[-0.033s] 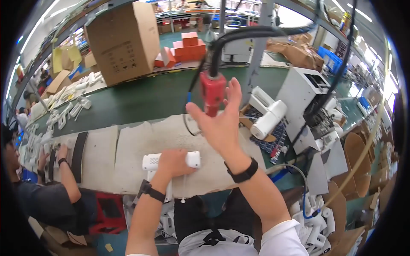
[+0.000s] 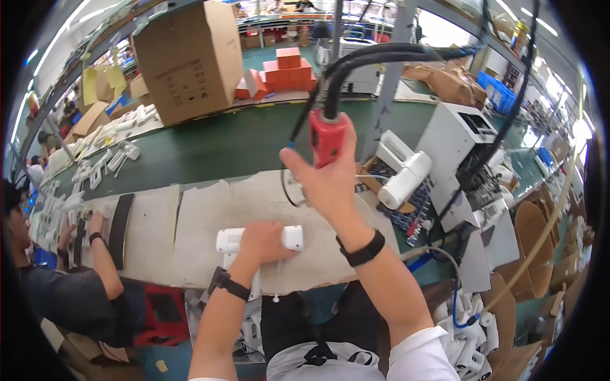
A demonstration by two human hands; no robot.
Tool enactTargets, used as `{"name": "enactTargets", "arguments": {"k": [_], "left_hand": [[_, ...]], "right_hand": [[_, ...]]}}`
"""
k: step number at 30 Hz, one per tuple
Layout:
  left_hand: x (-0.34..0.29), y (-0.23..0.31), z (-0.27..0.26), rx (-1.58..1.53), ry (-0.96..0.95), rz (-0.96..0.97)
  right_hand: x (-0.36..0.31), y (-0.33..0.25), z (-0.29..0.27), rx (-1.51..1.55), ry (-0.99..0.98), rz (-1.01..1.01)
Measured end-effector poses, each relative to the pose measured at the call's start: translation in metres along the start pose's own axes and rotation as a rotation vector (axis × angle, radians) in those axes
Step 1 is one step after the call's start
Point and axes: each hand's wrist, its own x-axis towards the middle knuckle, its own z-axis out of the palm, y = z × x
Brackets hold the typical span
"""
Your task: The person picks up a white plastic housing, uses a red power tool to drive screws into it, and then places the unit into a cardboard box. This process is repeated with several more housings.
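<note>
My left hand [image 2: 263, 242] is wrapped over the barrel of a white hair-dryer-shaped housing [image 2: 229, 240], which lies on the pale work mat. Small holes dot the barrel's left end; a handle runs down from it, partly behind my wrist. A thin white cord or strip hangs below the barrel. Higher up, my right hand [image 2: 332, 181] is at a red hanging tool [image 2: 326, 136] that looks like an electric screwdriver. Its fingers curl round the far side and are mostly hidden, while the thumb stands away from the body. The tool's lower end is hidden by my hand.
Thick black cables [image 2: 387, 53] arch above the tool. At right are a white part [image 2: 405, 181] and a white machine [image 2: 448, 146]. Beyond the mat [image 2: 203, 206] runs a green belt [image 2: 254, 136] with a large carton [image 2: 184, 70]. A co-worker [image 2: 76, 292] sits at left.
My right hand has come round the red tool, and its stretched fingers now pass behind it. The tool has shifted slightly right. My left hand keeps its place on the white housing.
</note>
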Motion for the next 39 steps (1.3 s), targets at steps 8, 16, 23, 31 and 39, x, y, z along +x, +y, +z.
{"name": "enactTargets", "arguments": {"k": [8,16,23,31,39], "left_hand": [[-0.002,-0.009,0.001,-0.001,-0.027,0.014],[-0.007,-0.012,0.0,0.018,-0.027,-0.004],[-0.001,-0.007,-0.002,0.041,-0.197,-0.063],[-0.005,-0.014,0.013,-0.055,-0.026,-0.023],[0.0,-0.023,0.029,-0.09,0.159,0.015]], "right_hand": [[-0.012,-0.002,0.026,0.339,-0.027,0.219],[-0.02,-0.014,0.034,0.335,-0.134,0.277],[-0.035,0.017,0.044,0.229,-0.143,0.236],[-0.036,0.003,0.035,0.274,-0.114,0.108],[-0.031,-0.042,0.011,0.285,-0.178,0.097]]}}
